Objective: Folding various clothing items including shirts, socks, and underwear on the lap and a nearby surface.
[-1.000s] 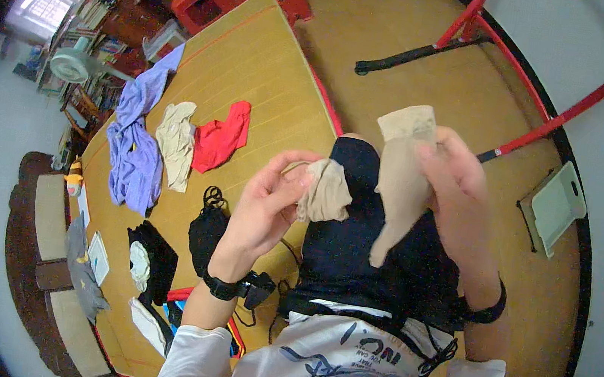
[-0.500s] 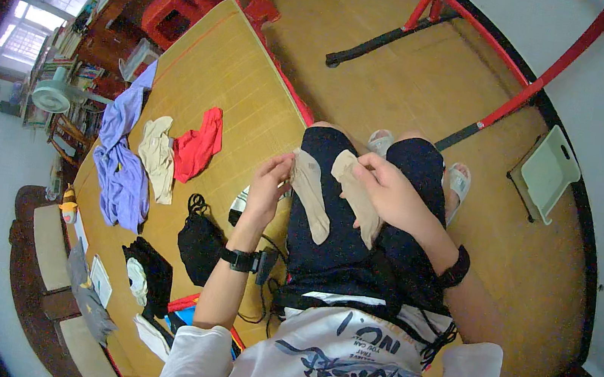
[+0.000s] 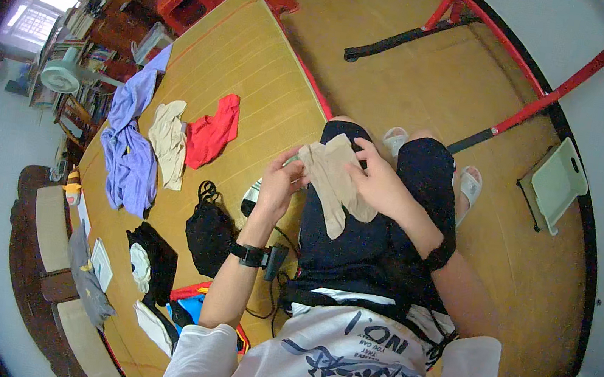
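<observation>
Two beige socks are held together above my lap, overlapping at their cuffs, with their toes hanging toward me. My left hand point(image 3: 284, 180) grips the cuff edge of the left sock point(image 3: 326, 198), its fingers bent around the fabric. From the right, my right hand point(image 3: 380, 186) closes on the right sock point(image 3: 343, 165), thumb and fingers at its side near the top. Parts of my fingertips are hidden by the fabric. Beneath the socks are my dark shorts point(image 3: 423, 175).
A mat-covered bed point(image 3: 259, 53) extends to my left. On it lie purple clothing point(image 3: 124, 165), a beige garment point(image 3: 168, 142), a red garment point(image 3: 212, 132), a black drawstring bag point(image 3: 208, 237) and a black folded garment point(image 3: 158, 265). A red metal frame point(image 3: 559, 89) stands far right, near a pale tray point(image 3: 558, 188).
The two socks were apart and now lie against each other, overlapping. My hands have moved closer together. The whole view has shifted slightly.
</observation>
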{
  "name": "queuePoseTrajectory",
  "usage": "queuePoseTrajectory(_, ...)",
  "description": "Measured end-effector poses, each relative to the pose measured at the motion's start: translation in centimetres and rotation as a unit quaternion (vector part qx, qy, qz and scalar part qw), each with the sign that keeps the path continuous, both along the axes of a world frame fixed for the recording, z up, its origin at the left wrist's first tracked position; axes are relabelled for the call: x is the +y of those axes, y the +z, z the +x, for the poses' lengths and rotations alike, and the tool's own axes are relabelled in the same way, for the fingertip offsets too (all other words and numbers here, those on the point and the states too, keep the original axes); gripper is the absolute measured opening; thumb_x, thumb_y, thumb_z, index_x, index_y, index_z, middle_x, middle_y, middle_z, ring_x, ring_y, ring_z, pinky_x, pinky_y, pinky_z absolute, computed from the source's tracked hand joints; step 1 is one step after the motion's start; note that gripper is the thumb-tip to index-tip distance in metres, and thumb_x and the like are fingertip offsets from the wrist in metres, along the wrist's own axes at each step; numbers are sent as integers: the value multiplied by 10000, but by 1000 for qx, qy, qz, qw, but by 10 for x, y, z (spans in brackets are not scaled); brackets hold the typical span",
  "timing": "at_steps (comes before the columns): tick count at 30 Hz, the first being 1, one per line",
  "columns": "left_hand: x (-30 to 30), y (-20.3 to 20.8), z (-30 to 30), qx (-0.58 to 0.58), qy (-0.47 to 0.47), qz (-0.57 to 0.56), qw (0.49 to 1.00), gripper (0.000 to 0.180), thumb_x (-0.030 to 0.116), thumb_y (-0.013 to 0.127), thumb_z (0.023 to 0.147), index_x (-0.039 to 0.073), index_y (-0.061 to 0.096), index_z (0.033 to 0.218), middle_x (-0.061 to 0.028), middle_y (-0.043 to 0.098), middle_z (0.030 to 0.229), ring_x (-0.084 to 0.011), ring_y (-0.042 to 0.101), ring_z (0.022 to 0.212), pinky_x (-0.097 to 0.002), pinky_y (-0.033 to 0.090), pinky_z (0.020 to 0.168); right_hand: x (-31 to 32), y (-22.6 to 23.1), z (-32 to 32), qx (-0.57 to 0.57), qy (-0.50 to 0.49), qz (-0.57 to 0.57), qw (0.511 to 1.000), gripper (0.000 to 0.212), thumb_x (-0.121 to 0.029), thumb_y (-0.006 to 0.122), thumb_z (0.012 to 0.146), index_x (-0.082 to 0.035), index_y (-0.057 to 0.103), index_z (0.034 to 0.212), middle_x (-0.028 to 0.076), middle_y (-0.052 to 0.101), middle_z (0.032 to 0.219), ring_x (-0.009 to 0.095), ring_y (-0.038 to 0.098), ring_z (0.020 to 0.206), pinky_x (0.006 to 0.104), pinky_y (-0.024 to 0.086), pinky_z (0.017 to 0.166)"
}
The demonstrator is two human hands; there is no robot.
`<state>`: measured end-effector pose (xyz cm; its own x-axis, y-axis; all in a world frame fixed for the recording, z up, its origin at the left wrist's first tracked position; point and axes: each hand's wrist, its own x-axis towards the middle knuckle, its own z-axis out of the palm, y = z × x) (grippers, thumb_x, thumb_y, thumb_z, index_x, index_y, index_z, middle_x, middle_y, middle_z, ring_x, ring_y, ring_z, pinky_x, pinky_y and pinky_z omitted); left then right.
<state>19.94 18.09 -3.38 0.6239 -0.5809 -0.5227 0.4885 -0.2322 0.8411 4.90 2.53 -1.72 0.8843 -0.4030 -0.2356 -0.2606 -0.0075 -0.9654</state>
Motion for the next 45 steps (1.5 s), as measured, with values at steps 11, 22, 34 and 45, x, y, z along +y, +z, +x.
queuePoseTrajectory(11, -1, -1, 1, 22, 18, -12, 1000, 282, 164, 645, 872, 66, 544, 1117, -22, 606, 947, -121, 570, 841, -266, 464, 751, 46, 33, -17, 211, 89, -169, 959, 776, -141, 718, 740, 27, 215, 1308, 355, 563, 1038, 482, 570, 984, 481, 474, 841)
queuePoseTrajectory(22, 23, -5, 1, -144, 2, -11, 989, 142, 137, 698, 835, 48, 606, 898, -12, 612, 985, -96, 564, 895, -249, 435, 798, 20, 15, -48, 61, 7, -86, 994, 615, -167, 710, 778, 2, 313, 1217, 341, 589, 961, 464, 604, 924, 465, 487, 806)
queuePoseTrajectory(34, 39, 19, 1, -274, 4, -18, 962, 109, 97, 710, 814, 31, 632, 850, 0, 615, 814, -77, 543, 750, -210, 426, 667, 30, 19, -48, 34, -32, -118, 992, 536, -104, 691, 768, -87, 377, 1202, 262, 619, 907, 423, 623, 837, 458, 503, 738)
queuePoseTrajectory(45, 54, 18, -10, -141, -26, -112, 983, 79, 37, 641, 862, 25, 597, 927, -13, 648, 830, -52, 567, 707, -193, 436, 658, -1, 18, -67, -107, -111, -51, 987, 459, -55, 696, 795, -55, 443, 1178, 77, 598, 958, 162, 603, 884, 282, 496, 780)
